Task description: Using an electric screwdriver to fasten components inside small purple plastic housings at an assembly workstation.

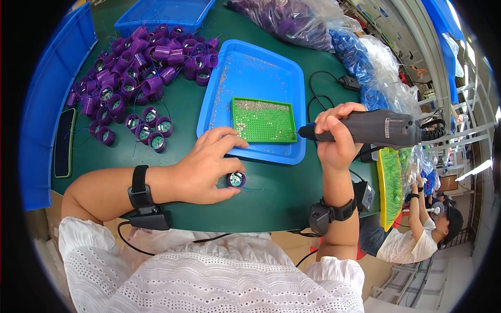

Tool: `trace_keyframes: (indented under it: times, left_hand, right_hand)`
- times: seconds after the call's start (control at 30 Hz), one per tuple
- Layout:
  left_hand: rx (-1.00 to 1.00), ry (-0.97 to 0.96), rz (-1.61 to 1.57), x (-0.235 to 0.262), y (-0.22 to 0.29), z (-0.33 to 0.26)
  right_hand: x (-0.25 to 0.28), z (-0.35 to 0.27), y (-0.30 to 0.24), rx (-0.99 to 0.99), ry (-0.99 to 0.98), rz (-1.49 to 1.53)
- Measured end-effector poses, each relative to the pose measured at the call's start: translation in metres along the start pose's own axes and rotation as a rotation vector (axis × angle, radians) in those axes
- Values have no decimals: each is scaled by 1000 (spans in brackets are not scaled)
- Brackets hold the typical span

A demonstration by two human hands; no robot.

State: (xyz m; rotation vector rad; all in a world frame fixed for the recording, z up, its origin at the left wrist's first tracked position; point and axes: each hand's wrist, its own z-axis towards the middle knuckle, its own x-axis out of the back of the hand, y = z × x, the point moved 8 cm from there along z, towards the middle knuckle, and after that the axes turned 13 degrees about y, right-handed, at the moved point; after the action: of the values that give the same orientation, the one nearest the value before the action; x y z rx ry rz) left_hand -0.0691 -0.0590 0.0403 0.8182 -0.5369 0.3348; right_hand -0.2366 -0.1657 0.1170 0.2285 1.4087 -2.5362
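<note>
My right hand (338,136) grips a dark electric screwdriver (378,129), held sideways with its tip pointing left at the right edge of a green perforated tray (263,136). Small metal screws cover part of that tray, mostly along its far side. It lies inside a blue plastic tray (216,117) with loose screws scattered over its bottom. On the green table just in front, my left hand (206,169) has its thumb and index finger around a small purple cup (237,180). A circuit board shows in the cup's open top, and thin wires trail to the right.
Many purple cups with boards and wires (130,78) are heaped at the left. Blue bins (44,115) and a phone (64,143) stand beyond them. Plastic bags (292,23) lie at the back. A yellow tray (390,188) and another person (412,237) are at the right.
</note>
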Motion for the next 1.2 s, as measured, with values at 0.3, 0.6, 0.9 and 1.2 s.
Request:
trace_keyframes:
  times: [0.3,0.6,0.9,1.2]
  left_hand:
    - [-10,6,-1,2,1,0]
    - [-7,-6,-13,0,-1,-2]
    - [-9,-5,-14,0,-1,-2]
    - [-25,14,-19,1,0,-2]
  right_hand:
    - [-1,0,2,0,-5,-11]
    - [-1,-1,6,3,10,-38]
    - [-4,-1,6,-5,-27,-41]
    - [-4,1,8,-21,-9,-29]
